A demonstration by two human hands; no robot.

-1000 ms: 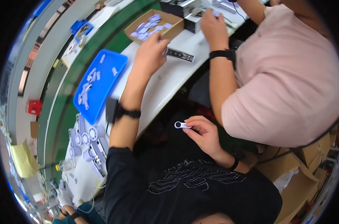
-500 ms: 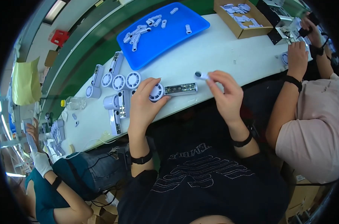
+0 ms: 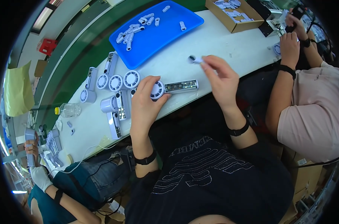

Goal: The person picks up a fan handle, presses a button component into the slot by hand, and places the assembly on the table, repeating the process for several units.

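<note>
since half a second back, our right hand [image 3: 220, 76] has lifted its small white tube [image 3: 195, 59] off the white bench [image 3: 229, 44], pinched in the fingertips; our left hand [image 3: 145, 99] stays closed on the handheld fan [image 3: 173, 87], blue tray [image 3: 156, 31] beyond

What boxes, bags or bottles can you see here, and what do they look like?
Cardboard box: open, brown, far end of the white table, holding small pale parts.
Blue tray: flat rectangle beside the box, a few small white parts in it.
Clear plastic bottle: lying on its side, yellow cap, left end of the table.
Yellow bag: hanging far left.
</note>
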